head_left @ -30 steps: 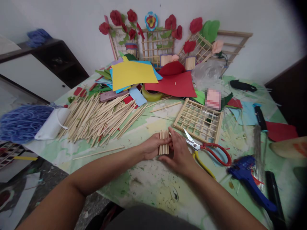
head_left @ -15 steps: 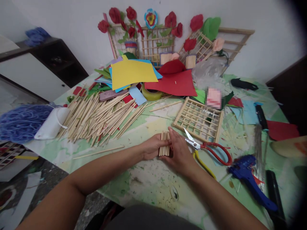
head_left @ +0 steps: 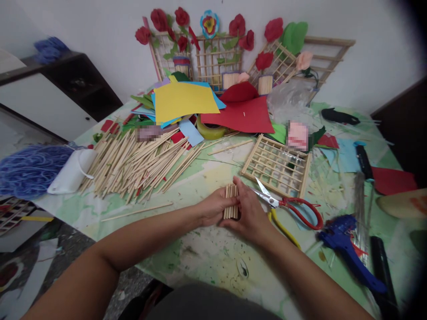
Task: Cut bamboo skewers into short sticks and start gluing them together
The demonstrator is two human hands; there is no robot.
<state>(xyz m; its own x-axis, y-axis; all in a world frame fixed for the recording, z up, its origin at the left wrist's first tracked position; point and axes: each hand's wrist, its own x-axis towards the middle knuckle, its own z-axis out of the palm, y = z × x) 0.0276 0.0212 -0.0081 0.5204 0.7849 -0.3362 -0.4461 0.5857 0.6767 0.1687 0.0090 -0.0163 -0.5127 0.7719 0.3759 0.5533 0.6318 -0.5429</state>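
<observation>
A small bundle of short wooden sticks [head_left: 231, 202] is upright between both hands above the table. My left hand [head_left: 213, 207] grips the bundle from its left side, its thumb across the front of the sticks. My right hand [head_left: 248, 211] is curled round the right side of the same bundle, fingers behind and below it. Just right of my right hand lie open scissors with red handles [head_left: 283, 202] and a tool with a yellow handle [head_left: 283, 229]. Behind them rests a wooden stick lattice [head_left: 276, 165].
A large pile of thin sticks [head_left: 133, 164] lies left, by a white case [head_left: 71, 172] and blue yarn [head_left: 30, 171]. Coloured sheets [head_left: 187, 102] are at the back. A blue glue gun [head_left: 350, 253] lies right. Paper flowers and lattices [head_left: 218, 58] lean on the wall.
The stick bundle has shifted slightly to the right within the hands. My left hand has moved a little right with it, while the fingers of my right hand have adjusted slightly.
</observation>
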